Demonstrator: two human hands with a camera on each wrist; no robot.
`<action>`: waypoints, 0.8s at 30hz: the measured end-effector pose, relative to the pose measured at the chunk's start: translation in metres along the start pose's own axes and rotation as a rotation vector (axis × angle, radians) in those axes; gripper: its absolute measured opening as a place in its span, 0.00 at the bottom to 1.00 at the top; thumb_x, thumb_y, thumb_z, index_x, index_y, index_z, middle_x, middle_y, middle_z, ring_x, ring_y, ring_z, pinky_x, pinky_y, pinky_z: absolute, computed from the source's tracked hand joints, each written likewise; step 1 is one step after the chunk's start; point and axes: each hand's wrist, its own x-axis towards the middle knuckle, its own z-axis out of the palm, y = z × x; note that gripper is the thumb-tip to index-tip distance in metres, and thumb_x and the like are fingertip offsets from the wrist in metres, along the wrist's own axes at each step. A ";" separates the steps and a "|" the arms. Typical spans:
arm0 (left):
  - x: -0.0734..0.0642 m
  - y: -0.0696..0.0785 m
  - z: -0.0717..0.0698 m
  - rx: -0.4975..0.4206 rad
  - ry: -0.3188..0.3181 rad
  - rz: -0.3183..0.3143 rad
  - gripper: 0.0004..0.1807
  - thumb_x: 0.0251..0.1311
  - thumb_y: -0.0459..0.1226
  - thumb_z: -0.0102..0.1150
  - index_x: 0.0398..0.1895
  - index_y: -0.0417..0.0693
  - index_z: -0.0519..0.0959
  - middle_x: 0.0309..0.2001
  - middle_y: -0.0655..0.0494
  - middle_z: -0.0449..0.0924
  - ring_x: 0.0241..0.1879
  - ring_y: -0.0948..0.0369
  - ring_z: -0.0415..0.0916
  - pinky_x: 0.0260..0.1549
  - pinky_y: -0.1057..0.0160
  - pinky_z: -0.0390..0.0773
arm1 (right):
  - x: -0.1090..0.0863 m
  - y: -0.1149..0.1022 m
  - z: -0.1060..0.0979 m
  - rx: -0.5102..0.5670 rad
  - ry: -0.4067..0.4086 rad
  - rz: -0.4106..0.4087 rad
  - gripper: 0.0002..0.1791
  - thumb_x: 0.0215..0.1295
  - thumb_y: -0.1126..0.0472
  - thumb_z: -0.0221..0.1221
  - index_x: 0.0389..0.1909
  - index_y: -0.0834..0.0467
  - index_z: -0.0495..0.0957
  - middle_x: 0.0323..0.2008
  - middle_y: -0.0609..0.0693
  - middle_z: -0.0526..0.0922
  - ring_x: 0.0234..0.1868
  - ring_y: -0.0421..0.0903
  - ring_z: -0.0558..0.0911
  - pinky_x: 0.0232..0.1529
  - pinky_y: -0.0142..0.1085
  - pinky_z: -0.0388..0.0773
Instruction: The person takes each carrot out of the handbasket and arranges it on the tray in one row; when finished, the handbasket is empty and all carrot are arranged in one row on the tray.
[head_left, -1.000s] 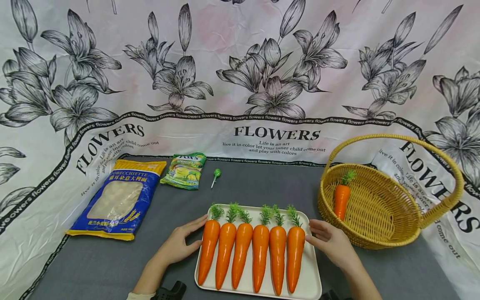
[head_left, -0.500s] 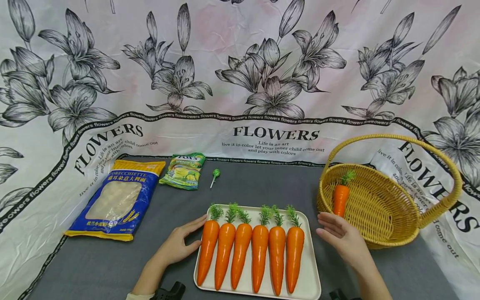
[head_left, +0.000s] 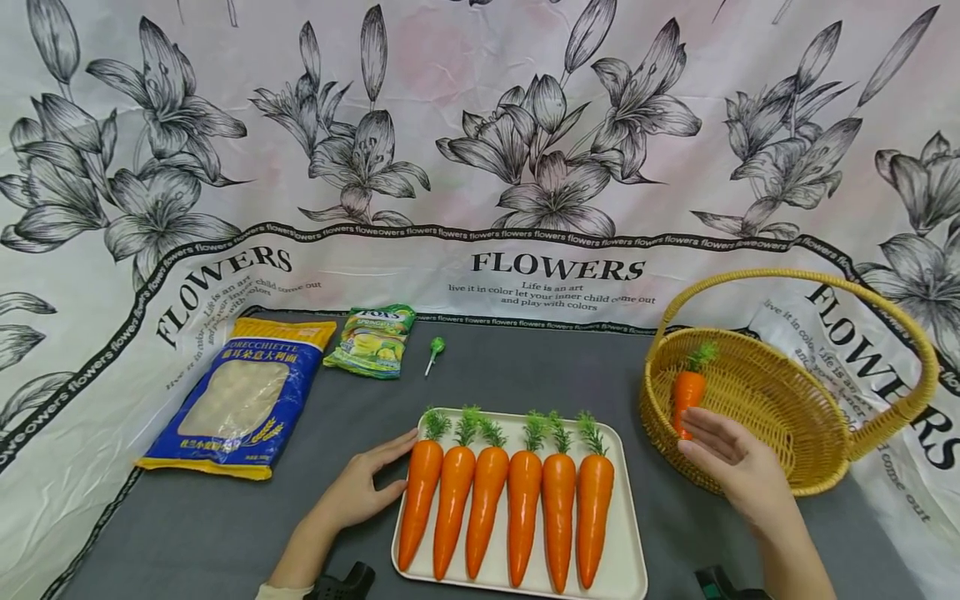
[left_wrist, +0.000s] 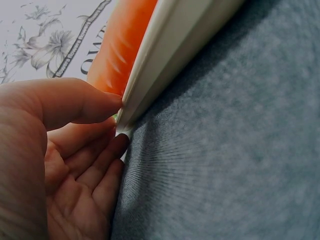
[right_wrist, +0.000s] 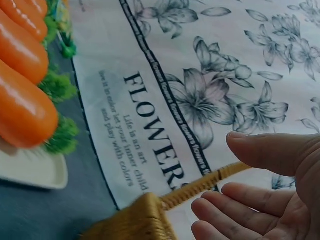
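A white rectangular tray (head_left: 626, 533) bears a row of several orange toy carrots (head_left: 523, 517) with green leafy tops. My left hand (head_left: 362, 492) touches the tray's left edge, fingers straight; in the left wrist view its thumb and fingertips rest right at the tray's rim (left_wrist: 137, 80). My right hand (head_left: 738, 467) is over the near left rim of the yellow wicker basket (head_left: 806, 417), fingers extended and holding nothing. Inside the basket one carrot (head_left: 687, 392) leans against the left wall, its lower part partly behind my right fingers. The right wrist view shows the basket (right_wrist: 132, 220) below my open right hand (right_wrist: 265, 195).
A blue and yellow pasta bag (head_left: 236, 400) lies at the left. Behind the tray are a green candy packet (head_left: 371, 342) and a small green lollipop (head_left: 435, 350). The basket's tall handle (head_left: 795, 275) arches above it. A flower-printed cloth (head_left: 555, 275) hangs behind the grey table.
My right hand has left the tray's right edge and moved right to the basket's rim. My left hand has stayed at the tray's left edge.
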 end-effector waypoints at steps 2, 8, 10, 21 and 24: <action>0.000 -0.001 0.000 0.002 0.001 0.002 0.32 0.57 0.36 0.60 0.67 0.53 0.68 0.68 0.58 0.65 0.66 0.54 0.64 0.59 0.45 0.69 | 0.003 -0.003 -0.009 -0.050 0.013 -0.019 0.23 0.64 0.67 0.58 0.60 0.57 0.70 0.47 0.24 0.77 0.47 0.22 0.77 0.40 0.19 0.77; 0.000 0.000 0.000 0.001 0.008 0.003 0.32 0.57 0.35 0.61 0.67 0.52 0.69 0.68 0.58 0.65 0.66 0.54 0.65 0.59 0.46 0.69 | 0.017 -0.009 -0.038 -0.157 0.040 -0.032 0.21 0.66 0.63 0.57 0.60 0.51 0.71 0.46 0.21 0.75 0.45 0.19 0.77 0.39 0.17 0.76; 0.000 0.001 0.000 0.001 0.010 0.002 0.32 0.57 0.35 0.61 0.67 0.52 0.69 0.68 0.58 0.65 0.66 0.54 0.65 0.59 0.46 0.69 | 0.022 -0.009 -0.046 -0.111 0.043 -0.039 0.20 0.65 0.65 0.57 0.57 0.49 0.72 0.45 0.23 0.77 0.45 0.20 0.78 0.39 0.16 0.75; 0.000 0.001 -0.001 0.009 0.010 0.003 0.32 0.56 0.34 0.61 0.67 0.52 0.69 0.68 0.58 0.66 0.66 0.54 0.65 0.59 0.46 0.69 | 0.061 -0.005 -0.077 0.065 0.061 -0.007 0.19 0.64 0.65 0.59 0.54 0.47 0.73 0.41 0.27 0.81 0.41 0.23 0.80 0.39 0.14 0.73; 0.000 0.001 -0.001 0.004 0.007 0.006 0.32 0.56 0.34 0.60 0.67 0.51 0.69 0.68 0.57 0.66 0.66 0.54 0.65 0.60 0.46 0.69 | 0.069 -0.002 -0.083 -0.061 0.054 0.036 0.22 0.66 0.60 0.58 0.61 0.51 0.70 0.41 0.21 0.77 0.41 0.19 0.77 0.39 0.13 0.71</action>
